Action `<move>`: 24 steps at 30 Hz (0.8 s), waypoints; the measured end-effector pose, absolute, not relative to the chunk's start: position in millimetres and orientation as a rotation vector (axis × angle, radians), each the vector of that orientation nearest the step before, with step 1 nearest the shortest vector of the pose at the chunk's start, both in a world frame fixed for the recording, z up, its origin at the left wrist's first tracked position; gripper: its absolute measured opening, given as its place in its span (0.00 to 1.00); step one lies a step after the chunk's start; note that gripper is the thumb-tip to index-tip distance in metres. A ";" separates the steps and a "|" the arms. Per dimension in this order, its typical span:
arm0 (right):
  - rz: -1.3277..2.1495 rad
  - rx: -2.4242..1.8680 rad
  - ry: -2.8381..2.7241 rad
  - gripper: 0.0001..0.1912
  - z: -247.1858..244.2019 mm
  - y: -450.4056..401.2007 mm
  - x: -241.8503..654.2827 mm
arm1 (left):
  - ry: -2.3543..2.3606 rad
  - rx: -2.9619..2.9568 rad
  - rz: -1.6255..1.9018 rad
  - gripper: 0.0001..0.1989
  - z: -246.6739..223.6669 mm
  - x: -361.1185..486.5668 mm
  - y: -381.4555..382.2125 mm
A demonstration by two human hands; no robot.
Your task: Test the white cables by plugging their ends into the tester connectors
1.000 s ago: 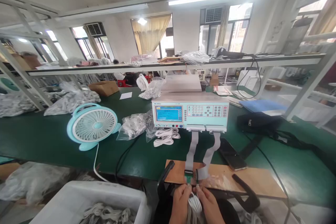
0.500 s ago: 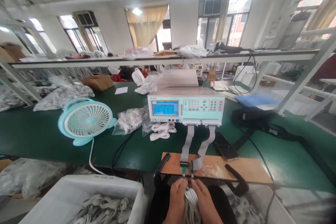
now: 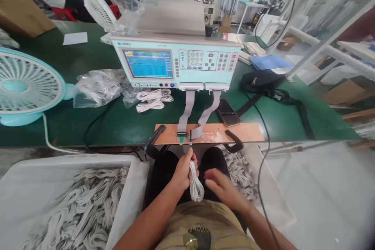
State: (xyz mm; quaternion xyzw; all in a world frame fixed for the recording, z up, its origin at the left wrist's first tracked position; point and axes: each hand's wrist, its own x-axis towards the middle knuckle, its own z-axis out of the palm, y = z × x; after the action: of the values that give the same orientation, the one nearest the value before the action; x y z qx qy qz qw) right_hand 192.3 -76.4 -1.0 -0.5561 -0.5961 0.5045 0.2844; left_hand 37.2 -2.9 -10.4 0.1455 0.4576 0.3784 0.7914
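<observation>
In the head view, my left hand [image 3: 184,168] is closed on a bundled white cable [image 3: 197,187], whose coils hang below the fingers. The fingertips are close to the connector ends at the wooden board [image 3: 249,133]. Whether the cable's plug sits in a socket there is too small to tell. My right hand [image 3: 224,188] is apart from the cable, to its right, fingers loosely spread with nothing in them. Two grey ribbon cables [image 3: 188,105] run from the test instrument [image 3: 205,62] down to a small green circuit board [image 3: 181,137] and a connector on the wooden board.
A white bin [image 3: 133,172] of cable bundles stands left, another bin [image 3: 275,187] on the right. A blue fan [image 3: 35,86], bagged cables [image 3: 98,86], loose cable bundles [image 3: 150,103], a phone [image 3: 227,112] and a black bag [image 3: 260,80] lie on the green table. A person sits opposite.
My view has tilted down. Both hands were together at the connectors; the right hand has let go and moved away to the right, while the left keeps the cable bundle.
</observation>
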 end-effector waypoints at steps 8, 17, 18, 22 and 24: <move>1.704 -1.220 -0.869 0.14 -21.7 -63.6 151.9 | 1.230 1.622 0.834 0.20 5.2 7.0 -28.6; 1.474 -1.412 -1.092 0.14 -36.2 -60.3 147.8 | 1.014 1.374 0.663 0.09 3.2 -11.5 -40.6; 1.308 -1.439 -1.220 0.16 -34.6 -60.1 148.2 | 1.025 1.318 0.689 0.10 1.1 -11.1 -38.4; 0.934 -1.315 -1.786 0.17 -17.5 -57.6 153.4 | 1.113 1.226 0.783 0.10 -6.0 -11.4 -32.2; 0.912 -1.183 -2.001 0.15 -7.6 -55.3 155.1 | 1.159 1.199 0.808 0.11 -7.1 -10.7 -30.0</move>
State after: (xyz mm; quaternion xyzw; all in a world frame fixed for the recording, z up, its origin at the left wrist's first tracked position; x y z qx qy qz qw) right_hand 155.1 -55.3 -7.6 -0.4493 -0.7601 0.3464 0.3170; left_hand -10.7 -30.0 -7.1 0.5174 0.5000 0.3487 0.6006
